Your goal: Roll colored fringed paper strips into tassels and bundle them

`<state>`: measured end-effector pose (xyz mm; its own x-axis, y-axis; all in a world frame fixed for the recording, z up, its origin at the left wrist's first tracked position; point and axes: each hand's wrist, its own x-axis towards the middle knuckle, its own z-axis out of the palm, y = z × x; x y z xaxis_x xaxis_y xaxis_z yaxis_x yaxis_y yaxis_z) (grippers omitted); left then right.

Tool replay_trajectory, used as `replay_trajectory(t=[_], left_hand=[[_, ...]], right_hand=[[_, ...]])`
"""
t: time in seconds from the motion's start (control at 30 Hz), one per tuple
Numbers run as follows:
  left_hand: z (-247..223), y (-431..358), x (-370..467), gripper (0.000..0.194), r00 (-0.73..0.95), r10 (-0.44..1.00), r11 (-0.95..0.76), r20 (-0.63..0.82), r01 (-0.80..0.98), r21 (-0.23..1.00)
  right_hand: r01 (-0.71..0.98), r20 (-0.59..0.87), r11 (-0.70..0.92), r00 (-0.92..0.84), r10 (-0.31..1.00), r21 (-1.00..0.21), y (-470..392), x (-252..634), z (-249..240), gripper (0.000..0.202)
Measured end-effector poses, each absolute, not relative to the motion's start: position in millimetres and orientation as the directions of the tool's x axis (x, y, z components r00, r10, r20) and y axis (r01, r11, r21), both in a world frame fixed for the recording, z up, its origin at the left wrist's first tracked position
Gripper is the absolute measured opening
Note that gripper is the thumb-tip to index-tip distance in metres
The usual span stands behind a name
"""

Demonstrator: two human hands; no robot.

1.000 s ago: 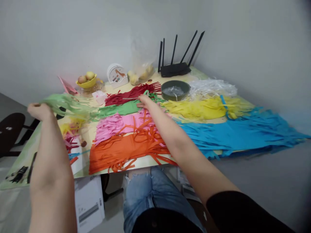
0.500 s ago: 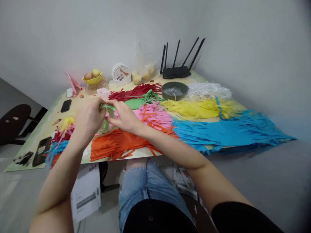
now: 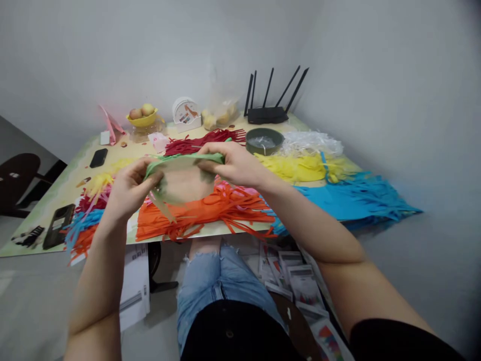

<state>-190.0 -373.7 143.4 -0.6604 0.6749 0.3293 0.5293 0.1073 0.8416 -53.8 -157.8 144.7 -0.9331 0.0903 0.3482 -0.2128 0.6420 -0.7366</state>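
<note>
My left hand (image 3: 130,188) pinches one end of a green fabric piece (image 3: 175,159), thumb below and fingers behind it. At the other end, my right hand (image 3: 235,163) grips the same piece. It is stretched between the hands above the table, with a pale, see-through blur hanging under its green edge; I cannot tell what that blur is. Below lies an orange fringed fabric bundle (image 3: 199,215), with a pink fringed bundle (image 3: 244,190) partly hidden behind the right hand and arm. A dark red fringed bundle (image 3: 205,141) lies farther back.
On the right are yellow (image 3: 293,168) and blue fringed bundles (image 3: 361,198), with white strips (image 3: 315,144) behind. A green round container (image 3: 265,141) and black router (image 3: 267,115) stand at the back. Left are mixed strips (image 3: 86,220), a phone (image 3: 98,158) and a dark case (image 3: 59,225).
My hands have moved apart, the right one going right, and the green piece is now spread between them. The view has shifted slightly.
</note>
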Motion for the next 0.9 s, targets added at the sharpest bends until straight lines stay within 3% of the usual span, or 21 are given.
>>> replay_trajectory(t=[0.17, 0.33, 0.5, 0.6, 0.67, 0.9], left_hand=[[134, -382, -189, 0.017, -0.689, 0.628, 0.014, 0.362, 0.476, 0.88], [132, -388, -184, 0.013, -0.585, 0.692, -0.123, 0.423, 0.482, 0.868], [145, -399, -185, 0.01, -0.436, 0.768, -0.115, 0.469, 0.626, 0.771], [154, -404, -187, 0.026, -0.316, 0.842, -0.13, 0.437, 0.668, 0.733], [158, -403, -187, 0.032, -0.293, 0.86, -0.114, 0.418, 0.688, 0.717], [152, -385, -174, 0.027, -0.451, 0.76, -0.027, 0.468, 0.697, 0.716]], right_hand=[[-0.363, 0.465, 0.524, -0.882, 0.073, -0.77, -151, -43, 133, 0.029], [-0.556, 0.627, 0.441, -0.778, 0.022, -0.705, -146, -42, 123, 0.031], [-0.556, 0.565, 0.444, -0.815, -0.129, -0.702, -134, -34, 135, 0.029], [-0.574, 0.483, 0.444, -0.819, -0.309, -0.688, -121, -30, 146, 0.028], [-0.559, 0.429, 0.449, -0.827, -0.364, -0.697, -117, -30, 149, 0.028], [-0.454, 0.543, 0.665, -0.836, -0.087, -0.593, -143, -24, 145, 0.014]])
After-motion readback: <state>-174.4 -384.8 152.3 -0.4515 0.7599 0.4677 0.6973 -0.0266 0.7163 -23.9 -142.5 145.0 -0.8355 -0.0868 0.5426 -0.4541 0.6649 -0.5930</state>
